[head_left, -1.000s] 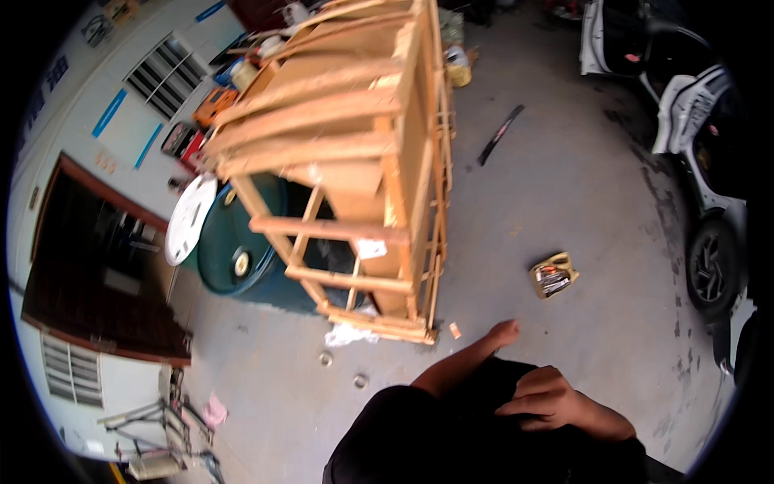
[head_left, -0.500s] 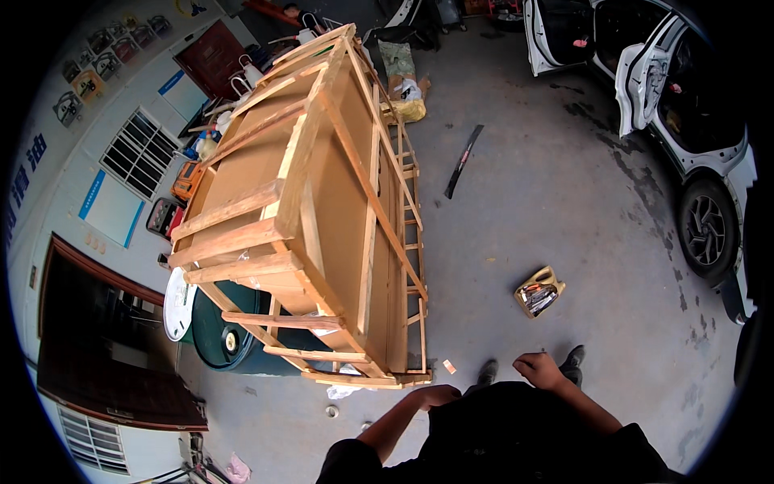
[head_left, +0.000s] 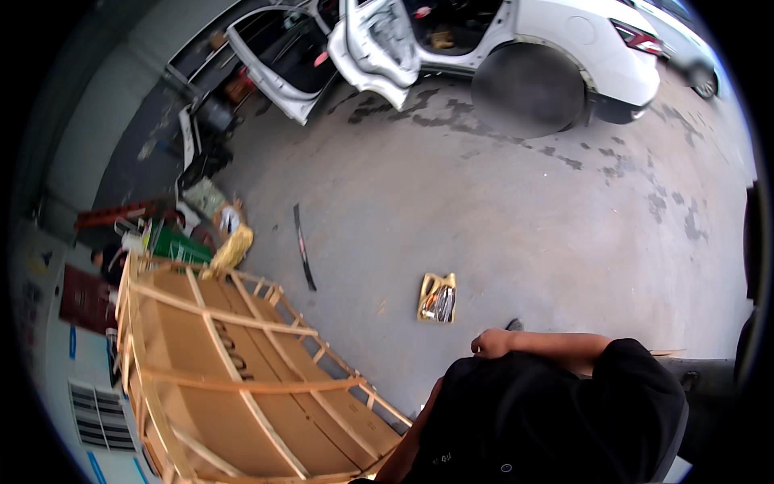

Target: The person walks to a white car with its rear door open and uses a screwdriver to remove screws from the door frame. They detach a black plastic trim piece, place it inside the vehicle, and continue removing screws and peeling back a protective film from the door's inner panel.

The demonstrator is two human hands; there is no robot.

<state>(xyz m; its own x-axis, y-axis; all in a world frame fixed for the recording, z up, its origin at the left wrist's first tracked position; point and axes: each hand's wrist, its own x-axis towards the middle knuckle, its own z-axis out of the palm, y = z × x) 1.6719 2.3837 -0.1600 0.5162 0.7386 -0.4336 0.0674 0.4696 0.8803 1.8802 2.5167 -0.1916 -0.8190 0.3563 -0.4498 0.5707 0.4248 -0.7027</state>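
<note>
In front of my body, my right hand (head_left: pixel 490 344) is curled closed, and no object shows in it. It is nearest to a cut-open gold plastic jug (head_left: pixel 424 302) on the floor ahead, which holds several metal hand tools (head_left: pixel 440 303). My left forearm (head_left: pixel 419 423) passes beside my dark shirt, close to the corner of a wooden crate (head_left: pixel 250 379). The fingers of my left hand are hidden. Inside the slatted crate is a large brown cardboard box.
A white car (head_left: pixel 592 48) with open doors (head_left: pixel 372 52) stands across the far side, near dark wet patches (head_left: pixel 459 114). A black strip (head_left: pixel 303 246) lies on the grey floor. Behind the crate are a yellow bundle (head_left: pixel 234 248), a green box (head_left: pixel 177 244) and another person (head_left: pixel 110 262).
The view has swung to the right, so the crate now sits lower left and the car spans the top. My left hand has slipped from sight beside my body; my right hand remains curled.
</note>
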